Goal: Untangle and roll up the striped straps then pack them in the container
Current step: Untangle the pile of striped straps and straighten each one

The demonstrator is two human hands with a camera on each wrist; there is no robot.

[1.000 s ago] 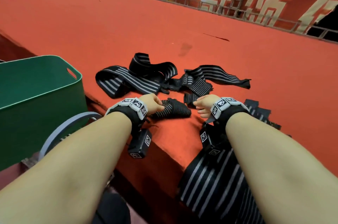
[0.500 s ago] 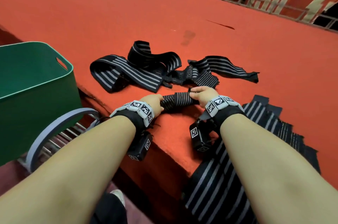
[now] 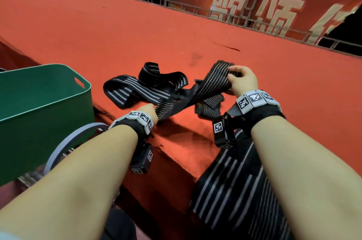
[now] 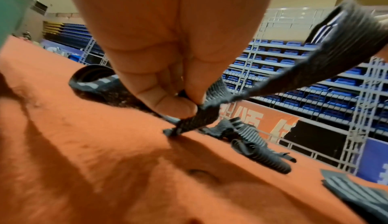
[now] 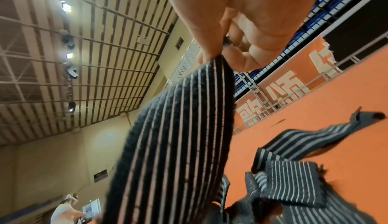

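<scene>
The left hand (image 3: 148, 110) pinches one end of a strap (image 3: 197, 90) at the platform's (image 3: 137, 30) near edge, while the right hand (image 3: 242, 81), raised, grips the other end between thumb and curled fingers. More straps (image 3: 141, 86) lie tangled just behind; the bin (image 3: 49, 100) stands off the near-left edge.

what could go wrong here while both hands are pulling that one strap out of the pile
1. The held strap, stretched between the left hand and the raised right hand, still runs through the tangled pile; pulling may drag the others along or tighten the knot.
2. The left hand only pinches the strap's end, so it may slip free.
3. A wide striped piece already hangs over the carpeted ledge and might slide off.
</scene>
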